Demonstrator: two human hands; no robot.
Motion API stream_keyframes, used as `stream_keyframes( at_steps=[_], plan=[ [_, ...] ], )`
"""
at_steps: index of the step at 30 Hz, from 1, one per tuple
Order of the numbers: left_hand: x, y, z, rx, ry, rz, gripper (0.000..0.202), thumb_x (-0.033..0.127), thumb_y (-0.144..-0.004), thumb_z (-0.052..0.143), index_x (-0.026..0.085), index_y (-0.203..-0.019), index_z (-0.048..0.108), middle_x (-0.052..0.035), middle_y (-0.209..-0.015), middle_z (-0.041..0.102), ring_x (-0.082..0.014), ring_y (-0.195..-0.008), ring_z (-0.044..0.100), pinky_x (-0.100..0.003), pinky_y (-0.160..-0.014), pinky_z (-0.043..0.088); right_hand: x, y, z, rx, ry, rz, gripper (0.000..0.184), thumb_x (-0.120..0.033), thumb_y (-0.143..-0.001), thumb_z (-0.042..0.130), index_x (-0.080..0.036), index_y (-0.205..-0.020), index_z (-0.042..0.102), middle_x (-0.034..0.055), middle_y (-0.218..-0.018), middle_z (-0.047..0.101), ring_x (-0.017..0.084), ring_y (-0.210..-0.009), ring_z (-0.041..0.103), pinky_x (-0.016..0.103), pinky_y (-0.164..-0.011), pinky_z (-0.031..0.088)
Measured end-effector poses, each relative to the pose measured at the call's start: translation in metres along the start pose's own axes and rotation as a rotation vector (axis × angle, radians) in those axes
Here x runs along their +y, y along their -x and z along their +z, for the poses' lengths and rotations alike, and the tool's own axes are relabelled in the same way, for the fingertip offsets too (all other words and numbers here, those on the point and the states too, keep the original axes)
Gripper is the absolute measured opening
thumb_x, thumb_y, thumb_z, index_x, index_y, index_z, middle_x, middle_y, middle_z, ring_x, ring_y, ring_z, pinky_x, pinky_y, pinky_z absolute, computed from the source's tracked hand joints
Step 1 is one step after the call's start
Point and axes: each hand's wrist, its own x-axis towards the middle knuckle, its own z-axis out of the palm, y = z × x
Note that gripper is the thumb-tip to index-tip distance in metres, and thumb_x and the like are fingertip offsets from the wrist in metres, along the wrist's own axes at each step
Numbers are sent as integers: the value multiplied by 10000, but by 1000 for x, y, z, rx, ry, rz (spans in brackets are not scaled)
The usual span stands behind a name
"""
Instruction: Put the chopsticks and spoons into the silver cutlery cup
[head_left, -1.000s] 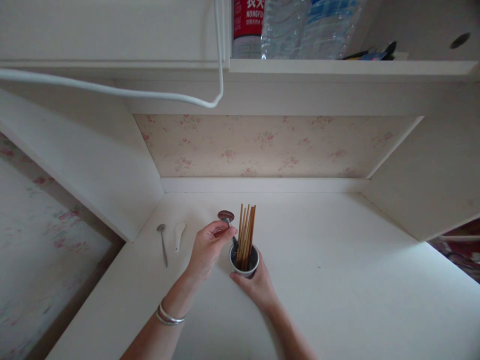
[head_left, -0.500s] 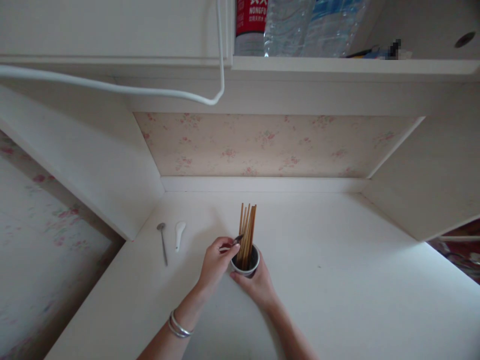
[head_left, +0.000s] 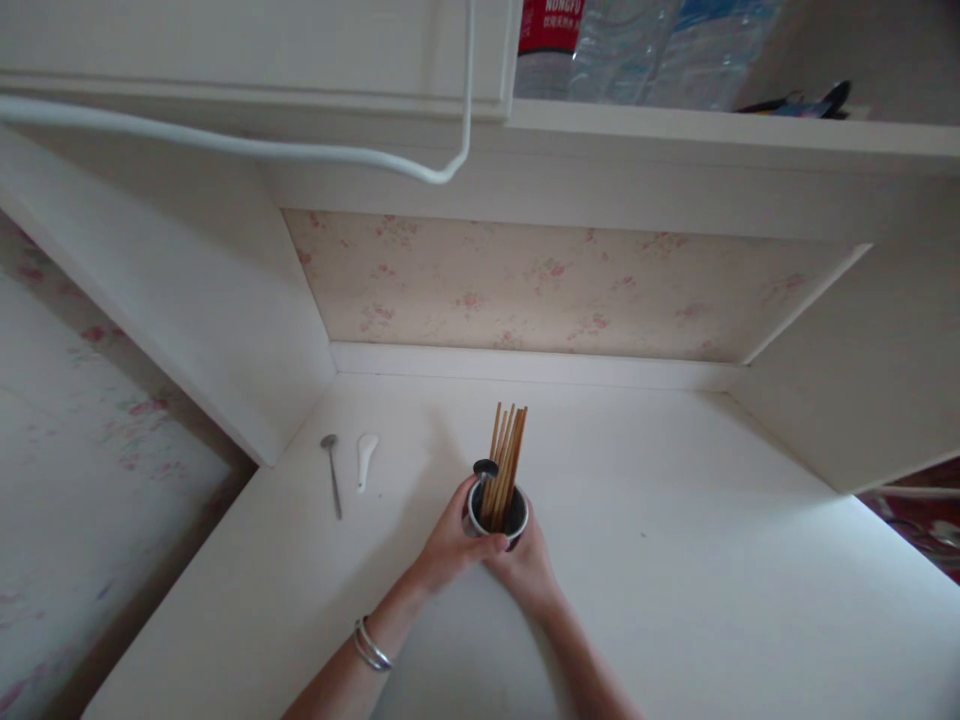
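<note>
Between my two hands stands a round cup (head_left: 517, 530) with a pale rim and dark inside. Several wooden chopsticks (head_left: 508, 455) rise out of it, leaning slightly right. A metal spoon (head_left: 486, 468) stands in the cup at its left side, its bowl up near the rim. My left hand (head_left: 454, 545) is wrapped round the cup's left and front, thumb along the front rim. Round the right side curls my right hand (head_left: 529, 570), its fingers partly hidden behind the cup. To the left lie a white soup spoon (head_left: 366, 460) and a long-handled metal spoon (head_left: 332, 475).
The white tabletop (head_left: 660, 610) has side panels and a low back ledge (head_left: 540, 365). Overhead, a shelf (head_left: 712, 130) carries plastic bottles (head_left: 630, 50). A white cable (head_left: 360, 155) hangs across the upper left.
My left hand has let go of the metal spoon, which now stands in the cup, and has closed round the cup's left side. My right hand stays on the cup. The view has shifted slightly.
</note>
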Motion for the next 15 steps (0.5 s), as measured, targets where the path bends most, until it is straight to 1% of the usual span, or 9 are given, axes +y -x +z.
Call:
stream_keyframes(
  at_steps=[2, 4, 6, 8, 10, 11, 12, 13, 15],
  plan=[
    [-2, -1, 4, -43, 35, 22, 963, 332, -539, 914, 172, -1362, 440, -159, -1328, 582, -305, -1257, 533, -431, -1102, 378, 3, -1, 1, 10, 12, -14, 734, -362, -685, 826, -231, -1311, 467, 124, -1251, 641, 319, -1106, 630, 467, -966, 516],
    [-1, -2, 6, -44, 23, 43, 909, 313, -524, 920, 164, -1308, 488, -149, -1251, 629, -301, -1190, 578, -434, -1067, 406, 5, -3, 1, -11, 10, -23, 734, -346, -703, 810, -232, -1333, 451, 129, -1279, 624, 331, -1146, 609, 490, -999, 492],
    [1, -5, 6, -25, -15, 60, 823, 283, -544, 909, 166, -1261, 523, -127, -1196, 657, -285, -1136, 606, -424, -1033, 431, 3, -2, -1, -42, 13, -24, 788, -310, -707, 798, -237, -1387, 408, 131, -1355, 568, 339, -1221, 560, 511, -1051, 447],
    [3, -7, 4, -21, -28, 68, 777, 258, -567, 894, 176, -1249, 531, -112, -1197, 659, -272, -1125, 609, -411, -1017, 442, -3, 5, -6, -39, 62, -19, 857, -251, -708, 764, -251, -1451, 338, 120, -1480, 441, 346, -1343, 442, 543, -1122, 358],
    [3, -9, 1, -23, -19, 66, 758, 245, -578, 885, 185, -1245, 531, -104, -1198, 659, -261, -1110, 614, -397, -998, 457, -14, 15, -12, 11, 154, -32, 870, -185, -717, 688, -269, -1486, 290, 87, -1566, 302, 344, -1438, 285, 579, -1170, 250],
    [3, -10, -1, -25, -9, 62, 756, 244, -575, 886, 189, -1240, 531, -102, -1188, 661, -257, -1092, 621, -391, -980, 469, -22, 22, -15, 43, 202, -52, 857, -159, -720, 647, -276, -1490, 287, 73, -1577, 275, 342, -1456, 237, 594, -1177, 218],
    [2, -11, -2, -24, 5, 57, 756, 247, -567, 891, 191, -1230, 532, -100, -1167, 667, -254, -1064, 631, -385, -955, 484, -32, 27, -15, 79, 244, -87, 831, -141, -724, 614, -282, -1482, 304, 67, -1566, 293, 340, -1457, 232, 601, -1173, 218],
    [1, -11, -3, -23, 20, 53, 755, 252, -555, 896, 192, -1216, 536, -99, -1145, 672, -253, -1037, 639, -381, -933, 497, -43, 32, -14, 121, 279, -130, 786, -134, -733, 596, -286, -1460, 342, 73, -1530, 351, 340, -1435, 277, 596, -1157, 257],
    [-2, -12, -4, -40, 53, 37, 740, 277, -566, 891, 194, -1213, 541, -103, -1120, 675, -255, -1011, 646, -386, -916, 513, -67, 34, -4, 140, 326, -210, 602, -133, -775, 580, -294, -1345, 476, 87, -1358, 535, 323, -1299, 466, 525, -1056, 418]
  ],
)
